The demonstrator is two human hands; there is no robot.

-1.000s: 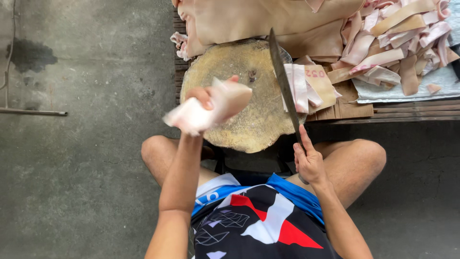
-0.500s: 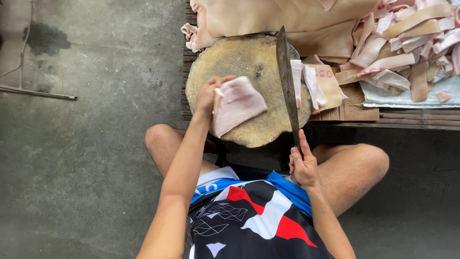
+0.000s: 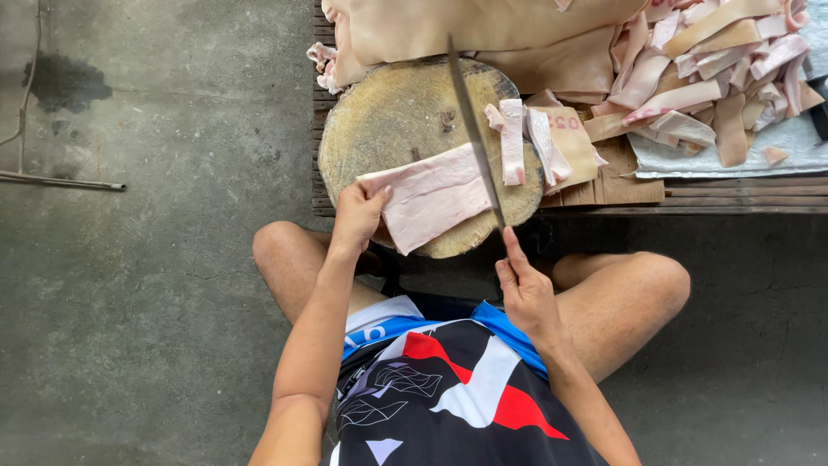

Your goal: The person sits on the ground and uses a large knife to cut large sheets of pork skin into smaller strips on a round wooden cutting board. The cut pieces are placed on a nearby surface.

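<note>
A pale pink slab of pork skin (image 3: 434, 195) lies flat on the round wooden chopping block (image 3: 392, 108). My left hand (image 3: 360, 213) presses the slab's left edge against the block's near rim. My right hand (image 3: 523, 285) grips the handle of a long cleaver (image 3: 473, 129). Its blade is seen edge-on and stands over the slab's right end. Several cut strips (image 3: 526, 142) lie on the block just right of the blade.
A large uncut sheet of skin (image 3: 483, 26) is piled behind the block. Several cut strips (image 3: 716, 78) are heaped at the back right on a grey sheet over a wooden pallet (image 3: 733, 197). My bare knees flank the block on concrete floor (image 3: 147, 259).
My left hand brought the slab down from mid-air and spread it flat on the block. The cleaver stayed upright and now sits over the slab's right end.
</note>
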